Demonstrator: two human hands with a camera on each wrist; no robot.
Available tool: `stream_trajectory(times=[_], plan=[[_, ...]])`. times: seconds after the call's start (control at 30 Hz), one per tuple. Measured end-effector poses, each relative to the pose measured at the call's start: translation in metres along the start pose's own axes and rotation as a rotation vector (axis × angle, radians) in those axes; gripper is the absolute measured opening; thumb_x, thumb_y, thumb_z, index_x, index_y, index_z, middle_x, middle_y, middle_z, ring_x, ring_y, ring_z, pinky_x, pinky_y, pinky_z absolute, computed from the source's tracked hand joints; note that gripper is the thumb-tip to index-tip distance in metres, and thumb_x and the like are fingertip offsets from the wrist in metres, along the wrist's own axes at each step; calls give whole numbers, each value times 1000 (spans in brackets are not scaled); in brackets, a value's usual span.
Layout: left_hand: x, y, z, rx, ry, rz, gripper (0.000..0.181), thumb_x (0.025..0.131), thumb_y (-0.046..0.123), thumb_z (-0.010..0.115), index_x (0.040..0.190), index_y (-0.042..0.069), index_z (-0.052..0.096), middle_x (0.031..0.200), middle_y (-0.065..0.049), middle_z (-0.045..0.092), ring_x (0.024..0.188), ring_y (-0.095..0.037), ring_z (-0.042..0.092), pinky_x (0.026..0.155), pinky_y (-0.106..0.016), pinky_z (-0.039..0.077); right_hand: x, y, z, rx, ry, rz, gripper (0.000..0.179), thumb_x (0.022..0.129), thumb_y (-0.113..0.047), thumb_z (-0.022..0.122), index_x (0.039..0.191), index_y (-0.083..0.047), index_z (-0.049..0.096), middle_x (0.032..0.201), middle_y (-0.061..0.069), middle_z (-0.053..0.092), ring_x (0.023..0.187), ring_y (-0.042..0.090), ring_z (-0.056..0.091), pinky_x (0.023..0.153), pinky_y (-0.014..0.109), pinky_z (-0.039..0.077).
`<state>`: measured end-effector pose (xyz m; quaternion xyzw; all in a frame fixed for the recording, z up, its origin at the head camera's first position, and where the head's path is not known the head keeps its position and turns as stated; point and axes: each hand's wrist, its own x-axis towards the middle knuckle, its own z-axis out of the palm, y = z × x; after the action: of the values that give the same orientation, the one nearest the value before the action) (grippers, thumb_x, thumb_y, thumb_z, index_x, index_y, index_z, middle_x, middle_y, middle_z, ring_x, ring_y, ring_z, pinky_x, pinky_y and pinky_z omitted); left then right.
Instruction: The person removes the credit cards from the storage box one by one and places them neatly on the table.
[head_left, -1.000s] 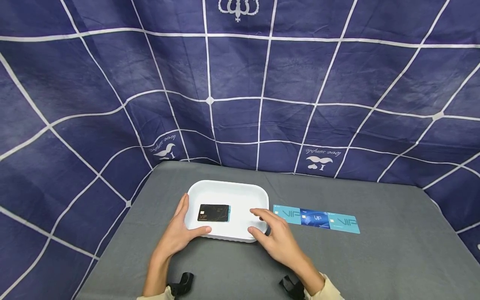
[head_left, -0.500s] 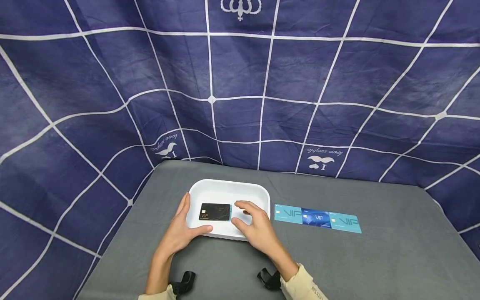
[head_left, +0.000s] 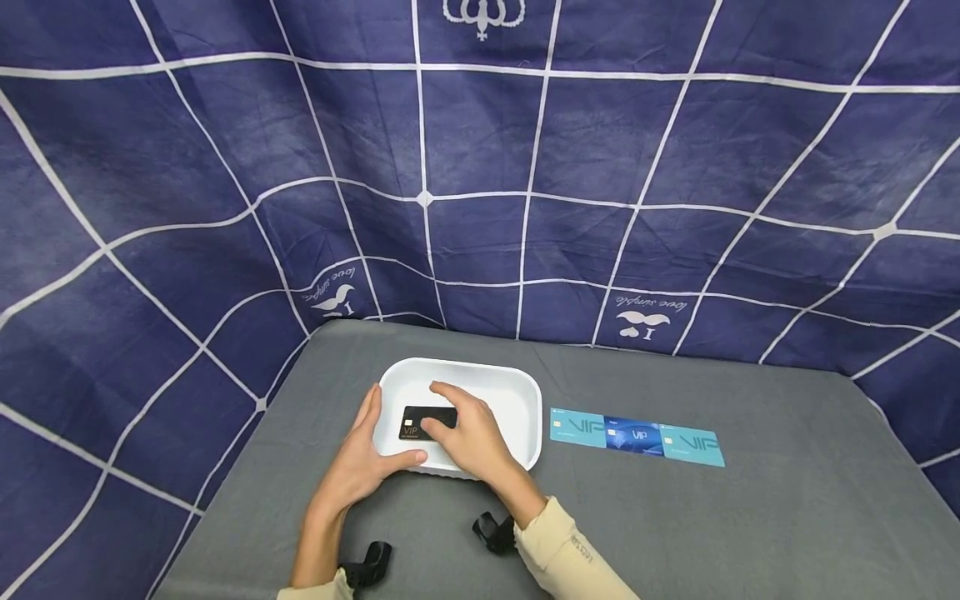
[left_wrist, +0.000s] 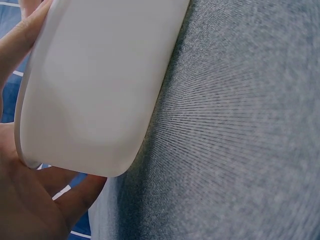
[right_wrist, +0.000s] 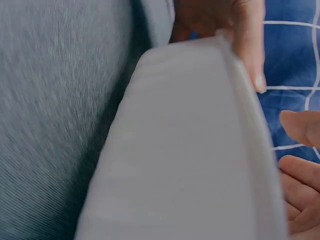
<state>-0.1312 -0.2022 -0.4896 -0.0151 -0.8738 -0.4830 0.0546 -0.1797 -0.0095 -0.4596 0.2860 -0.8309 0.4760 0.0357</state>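
My left hand (head_left: 352, 467) grips the near left corner of a white plastic tray (head_left: 517, 392), the thumb on its front rim and the fingers along its left end. In the left wrist view, fingers of the left hand (left_wrist: 35, 200) show round the end of the tray (left_wrist: 100, 90). Inside the tray lies a black VIP card (head_left: 411, 423), its right part hidden. Over that card hovers my right hand (head_left: 476, 437), thumb and index finger apart. In the right wrist view, the right hand (right_wrist: 302, 197) appears beyond the tray's rim, holding nothing visible.
Right of the tray, a light teal VIP card (head_left: 576, 428), a dark blue VIP card (head_left: 633, 436) and another teal VIP card (head_left: 692, 446) lie in a row on the grey cloth surface (head_left: 795, 492). A blue checked curtain (head_left: 480, 242) hangs behind and at the sides.
My right hand has moved left from the tray's right rim to above the black card, now covering the teal edge seen under it. My left hand has stayed on the tray.
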Motion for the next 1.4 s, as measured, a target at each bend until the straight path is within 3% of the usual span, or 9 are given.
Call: stream_trajectory(times=[0.17,0.3,0.57,1.17,1.4], plan=[[-1,-1,1,5,-1,12,127,70,37,90,156,-4,6,162,-21,5,148,-36,8,113,-56,15,16,2,6,-72,-19,-26,49,87,-16,74,131,0,60,132,12,61,125,26,55,104,41,41],[-1,0,0,9,6,18,125,71,35,90,156,-3,6,163,-21,5,148,-36,7,113,-56,15,26,7,15,-71,-48,-20,51,87,-19,74,132,0,60,132,12,61,124,26,55,104,39,41],[-3,0,0,7,-3,12,126,71,36,90,156,-2,5,163,-21,4,148,-35,6,113,-55,15,25,16,26,-30,-86,64,57,87,-25,75,135,-2,58,134,10,61,125,24,55,104,37,42],[-2,3,-1,20,-9,-8,126,71,35,89,156,-1,5,162,-22,3,148,-36,5,114,-56,14,28,24,30,-254,-261,39,66,83,-30,80,137,-3,55,135,8,59,125,19,54,103,32,41],[-1,3,-1,22,-11,-2,126,71,36,89,157,0,4,163,-21,3,148,-36,5,113,-56,15,27,25,30,-265,-291,61,65,83,-29,80,138,-3,55,136,8,58,126,19,53,103,32,41]])
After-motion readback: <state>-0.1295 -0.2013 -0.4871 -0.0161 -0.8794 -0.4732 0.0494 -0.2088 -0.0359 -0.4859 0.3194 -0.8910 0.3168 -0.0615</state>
